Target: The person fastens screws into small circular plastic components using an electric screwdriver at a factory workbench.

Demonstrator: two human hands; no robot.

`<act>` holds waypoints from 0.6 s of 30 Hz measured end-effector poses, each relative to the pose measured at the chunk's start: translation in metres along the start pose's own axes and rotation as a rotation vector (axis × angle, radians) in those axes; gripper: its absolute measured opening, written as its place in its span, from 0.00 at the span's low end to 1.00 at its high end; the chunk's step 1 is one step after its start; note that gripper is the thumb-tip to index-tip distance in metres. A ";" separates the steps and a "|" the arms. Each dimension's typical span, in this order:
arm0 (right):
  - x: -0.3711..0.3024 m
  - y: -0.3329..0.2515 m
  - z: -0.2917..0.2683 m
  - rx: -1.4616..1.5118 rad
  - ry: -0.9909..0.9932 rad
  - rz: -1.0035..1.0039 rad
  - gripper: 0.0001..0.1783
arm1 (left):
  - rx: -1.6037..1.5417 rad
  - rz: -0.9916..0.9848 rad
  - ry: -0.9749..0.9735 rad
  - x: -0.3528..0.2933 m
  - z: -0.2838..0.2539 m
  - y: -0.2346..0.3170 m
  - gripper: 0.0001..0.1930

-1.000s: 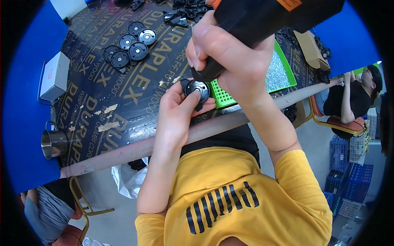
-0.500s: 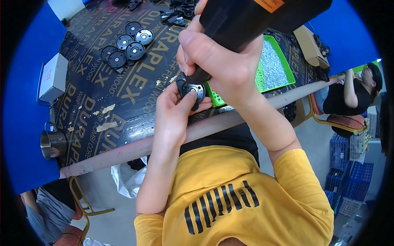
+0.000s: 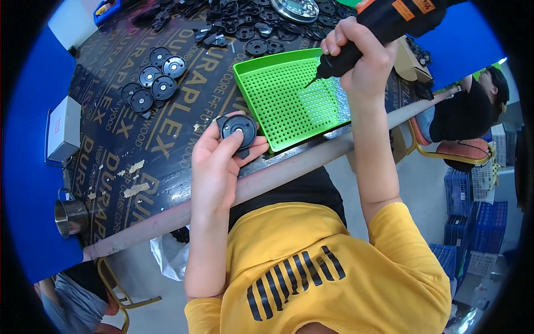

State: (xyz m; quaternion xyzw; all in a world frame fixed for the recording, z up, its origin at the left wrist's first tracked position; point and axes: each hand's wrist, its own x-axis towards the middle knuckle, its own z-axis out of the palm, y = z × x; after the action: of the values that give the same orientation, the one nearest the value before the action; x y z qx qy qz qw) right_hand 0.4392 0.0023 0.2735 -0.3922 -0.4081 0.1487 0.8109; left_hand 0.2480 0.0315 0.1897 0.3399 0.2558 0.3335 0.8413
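Note:
A round black plastic disc part (image 3: 248,129) with a metal centre is pinched in my left hand (image 3: 216,167), thumb on its face and fingers underneath, above the table's near edge. My right hand (image 3: 371,58) grips a black power screwdriver (image 3: 389,21) with orange labels. Its thin bit points down and left over a green perforated tray (image 3: 253,83), apart from the disc part. Many small silver screws (image 3: 340,99) lie at the tray's right end, partly hidden by my right hand and wrist.
Several similar black discs (image 3: 163,87) lie grouped at the left. Loose black parts (image 3: 256,28) and a round metal dish (image 3: 295,10) are at the back. A metal mug (image 3: 71,217) and white box (image 3: 64,129) stand far left. Another person (image 3: 464,117) sits at the right.
The screwdriver in my right hand has lifted off the disc part and moved right, over the tray. My left hand, still holding the part, has shifted slightly left and down.

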 end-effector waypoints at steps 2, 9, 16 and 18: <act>0.002 0.006 -0.011 -0.084 0.033 -0.012 0.15 | 0.003 0.002 0.004 -0.001 0.002 0.001 0.14; 0.008 0.029 -0.038 -0.192 -0.089 -0.118 0.05 | 0.028 0.001 0.013 -0.001 0.002 0.000 0.15; 0.001 0.018 -0.018 -0.187 0.013 -0.033 0.15 | 0.042 0.003 0.016 0.000 0.001 0.000 0.15; 0.001 0.017 -0.018 -0.182 0.022 -0.028 0.16 | 0.048 0.004 0.016 -0.001 0.003 0.000 0.14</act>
State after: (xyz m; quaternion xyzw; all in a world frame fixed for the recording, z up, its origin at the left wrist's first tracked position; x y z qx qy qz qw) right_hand 0.4550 0.0046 0.2543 -0.4601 -0.4166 0.0954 0.7783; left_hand 0.2493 0.0299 0.1915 0.3580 0.2697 0.3317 0.8301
